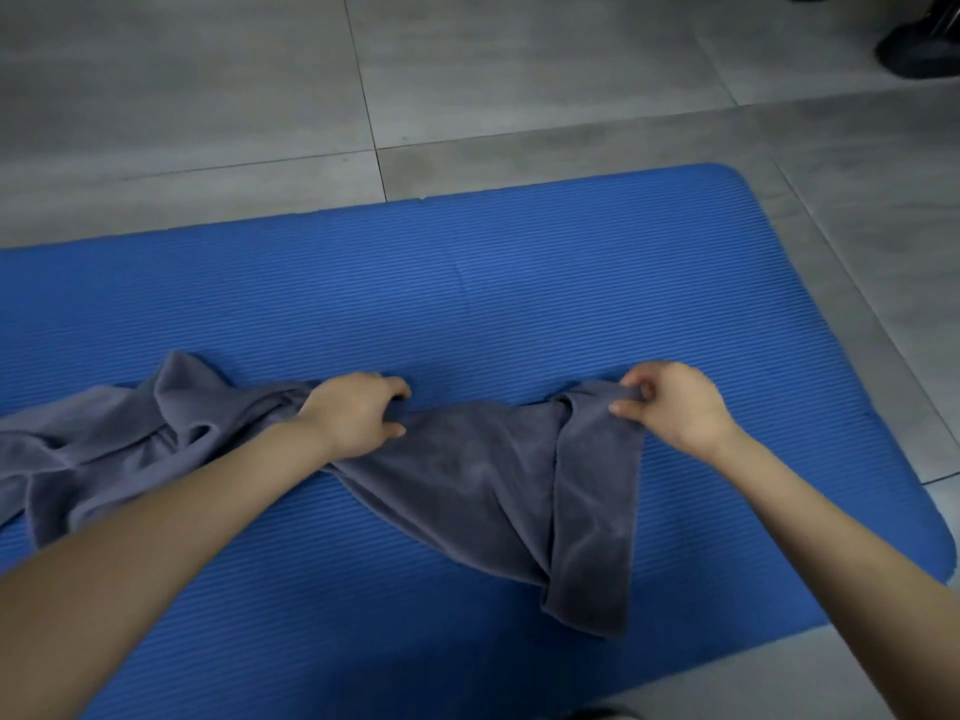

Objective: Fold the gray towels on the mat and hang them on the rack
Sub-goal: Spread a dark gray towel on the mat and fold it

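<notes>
While left hand (pixel 358 414) and right hand (pixel 671 407) grip it, the gray towel (pixel 467 478) lies rumpled.

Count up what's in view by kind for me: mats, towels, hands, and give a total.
Mat: 1
Gray towels: 2, probably: stretched towel, heaped towel
Hands: 2: left hand, right hand
Total: 5

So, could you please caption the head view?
Left hand and right hand grip crumpled gray towel on ribbed blue foam mat.
</notes>
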`<action>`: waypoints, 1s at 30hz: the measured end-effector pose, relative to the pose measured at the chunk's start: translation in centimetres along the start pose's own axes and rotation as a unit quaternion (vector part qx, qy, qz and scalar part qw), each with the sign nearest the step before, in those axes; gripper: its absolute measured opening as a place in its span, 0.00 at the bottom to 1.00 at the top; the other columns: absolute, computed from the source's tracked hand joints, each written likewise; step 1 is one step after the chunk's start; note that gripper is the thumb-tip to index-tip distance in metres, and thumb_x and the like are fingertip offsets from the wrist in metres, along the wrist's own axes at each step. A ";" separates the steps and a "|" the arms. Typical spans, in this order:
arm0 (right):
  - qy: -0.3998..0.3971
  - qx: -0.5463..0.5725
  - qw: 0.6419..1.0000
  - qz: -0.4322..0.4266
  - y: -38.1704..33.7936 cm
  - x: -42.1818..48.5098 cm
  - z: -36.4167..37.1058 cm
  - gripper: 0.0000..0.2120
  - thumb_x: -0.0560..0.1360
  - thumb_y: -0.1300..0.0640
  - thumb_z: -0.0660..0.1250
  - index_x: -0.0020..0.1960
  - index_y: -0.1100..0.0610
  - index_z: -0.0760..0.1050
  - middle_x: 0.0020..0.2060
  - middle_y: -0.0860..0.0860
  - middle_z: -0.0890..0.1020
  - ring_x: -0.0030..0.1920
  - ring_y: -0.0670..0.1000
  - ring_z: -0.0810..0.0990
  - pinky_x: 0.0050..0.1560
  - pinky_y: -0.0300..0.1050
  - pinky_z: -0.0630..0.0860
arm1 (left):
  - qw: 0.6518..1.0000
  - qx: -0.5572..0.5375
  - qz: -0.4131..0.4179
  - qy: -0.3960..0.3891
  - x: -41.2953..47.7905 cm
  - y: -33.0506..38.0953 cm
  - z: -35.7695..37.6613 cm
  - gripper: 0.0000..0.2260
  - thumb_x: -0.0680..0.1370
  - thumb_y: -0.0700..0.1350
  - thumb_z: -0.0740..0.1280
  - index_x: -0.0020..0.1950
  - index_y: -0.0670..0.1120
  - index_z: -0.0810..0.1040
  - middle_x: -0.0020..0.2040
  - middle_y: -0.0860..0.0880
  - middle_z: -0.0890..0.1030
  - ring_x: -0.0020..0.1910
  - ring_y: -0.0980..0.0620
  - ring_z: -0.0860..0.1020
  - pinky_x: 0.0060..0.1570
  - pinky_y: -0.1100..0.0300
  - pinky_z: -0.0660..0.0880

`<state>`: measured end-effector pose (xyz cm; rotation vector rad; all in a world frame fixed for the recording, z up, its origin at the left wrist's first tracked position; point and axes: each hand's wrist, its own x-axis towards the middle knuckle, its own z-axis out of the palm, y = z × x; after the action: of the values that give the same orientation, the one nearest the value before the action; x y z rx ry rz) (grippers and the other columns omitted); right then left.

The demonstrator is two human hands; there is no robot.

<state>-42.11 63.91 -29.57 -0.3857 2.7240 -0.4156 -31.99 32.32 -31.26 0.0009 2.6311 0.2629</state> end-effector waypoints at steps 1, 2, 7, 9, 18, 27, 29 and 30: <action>0.016 0.094 0.995 -0.003 0.1 -0.3 -1.0 0.07 0.68 0.56 0.75 0.44 0.55 0.79 0.37 0.48 0.77 0.46 0.53 0.77 0.50 0.49 0.71 | 1.000 0.005 0.001 -0.011 -0.3 -0.1 -0.3 0.14 0.75 0.54 0.66 0.60 0.52 0.75 0.55 0.52 0.78 0.55 0.51 0.75 0.52 0.57 0.71; 0.015 0.209 0.978 -0.007 0.1 -0.8 -2.4 0.07 0.67 0.59 0.76 0.42 0.56 0.79 0.38 0.51 0.79 0.44 0.52 0.77 0.48 0.48 0.72 | 1.000 0.009 0.002 -0.018 -0.6 -0.2 -0.9 0.12 0.74 0.54 0.67 0.57 0.53 0.77 0.53 0.54 0.78 0.52 0.52 0.75 0.49 0.59 0.71; -0.100 0.554 0.824 -0.059 1.0 -1.0 -9.2 0.13 0.55 0.52 0.80 0.36 0.52 0.80 0.31 0.48 0.82 0.33 0.45 0.80 0.36 0.38 0.79 | 0.983 -0.179 0.024 -0.036 -1.4 -1.8 -6.8 0.11 0.64 0.52 0.76 0.35 0.55 0.75 0.40 0.54 0.81 0.44 0.53 0.78 0.48 0.57 0.73; -0.098 0.569 0.813 -0.069 1.0 -0.3 -11.3 0.18 0.50 0.48 0.83 0.36 0.51 0.81 0.31 0.47 0.81 0.33 0.44 0.80 0.35 0.38 0.78 | 0.956 -0.282 0.056 -0.062 -2.1 -2.2 -9.1 0.12 0.59 0.55 0.75 0.33 0.53 0.75 0.38 0.54 0.81 0.39 0.55 0.77 0.43 0.62 0.73; 0.156 0.540 0.827 0.006 -5.1 11.2 -11.3 0.17 0.74 0.62 0.69 0.61 0.53 0.73 0.46 0.50 0.80 0.39 0.43 0.78 0.38 0.36 0.75 | 0.939 -0.157 -0.087 0.292 3.9 -2.8 -12.3 0.12 0.70 0.42 0.72 0.51 0.47 0.74 0.49 0.47 0.77 0.50 0.45 0.75 0.49 0.55 0.69; 0.072 0.063 0.989 0.109 0.5 -3.4 2.6 0.27 0.72 0.36 0.61 0.59 0.56 0.78 0.57 0.55 0.80 0.57 0.60 0.77 0.57 0.53 0.73 | 0.955 0.045 0.038 0.292 -3.9 -1.7 -0.8 0.15 0.72 0.55 0.60 0.44 0.47 0.82 0.44 0.47 0.79 0.43 0.42 0.76 0.44 0.52 0.66; 0.048 -0.002 0.995 0.088 1.6 -6.7 5.2 0.29 0.70 0.32 0.60 0.56 0.55 0.80 0.58 0.53 0.79 0.57 0.61 0.75 0.56 0.55 0.73 | 0.961 0.062 0.073 0.259 -5.6 -1.4 1.5 0.17 0.72 0.57 0.60 0.47 0.47 0.82 0.45 0.47 0.79 0.45 0.45 0.73 0.45 0.53 0.64; 0.055 -0.033 0.996 0.068 1.9 -7.5 6.1 0.29 0.69 0.33 0.60 0.55 0.55 0.80 0.59 0.53 0.78 0.57 0.61 0.75 0.55 0.56 0.72 | 0.966 0.078 0.074 0.237 -6.0 -1.4 2.4 0.18 0.71 0.57 0.61 0.49 0.47 0.82 0.46 0.47 0.80 0.47 0.46 0.73 0.46 0.53 0.63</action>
<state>-33.44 66.54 -33.39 -0.1966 2.8551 -0.3202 -25.53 31.10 -30.71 0.2122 3.1275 0.1143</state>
